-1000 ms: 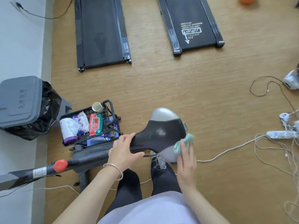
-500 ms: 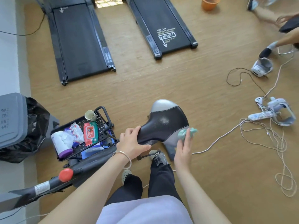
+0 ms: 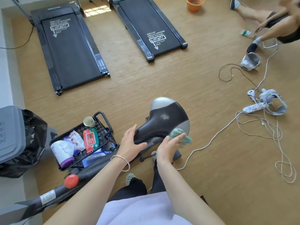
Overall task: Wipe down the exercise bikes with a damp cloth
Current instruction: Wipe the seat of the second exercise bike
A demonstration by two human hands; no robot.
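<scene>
Seat: We see a black and silver bike seat (image 3: 164,120) in the middle, up above the brown wood floor (image 3: 203,159).
Left hand: The left hand (image 3: 129,143) holds the thin front end of the seat. We see the fingers on top and the thumb curled around the near side. A thin silver bracelet (image 3: 123,158) sits on the wrist.
Right hand: The right hand (image 3: 168,147) presses a small crumpled teal cloth (image 3: 186,140) on the silver right edge of the seat. We see the fingers close together and almost straight.
Cloth: It is bunched up under the fingers, and bits stick out above and below them.
Cart: We see a black metal cart with holes (image 3: 102,135) just left of the seat. In it are a paper cup (image 3: 89,121), a red and green pack of wipes (image 3: 90,138) and a white roll with a purple end (image 3: 62,151).
Bin: A grey bin with a black bag (image 3: 11,132) stands at the far left.
Knob: We see a round red knob (image 3: 71,181) on a dark bar at the bottom left.
Treadmills: A flat black treadmill (image 3: 69,51) and a second black treadmill (image 3: 149,28) lie on the floor, well apart from the seat.
Cords: We see thin white cords (image 3: 267,127) in loops on the right.
Bucket: An orange bucket (image 3: 194,4) is at the top edge.
Other person: We see legs and an arm of another person (image 3: 276,21) at the top right.
</scene>
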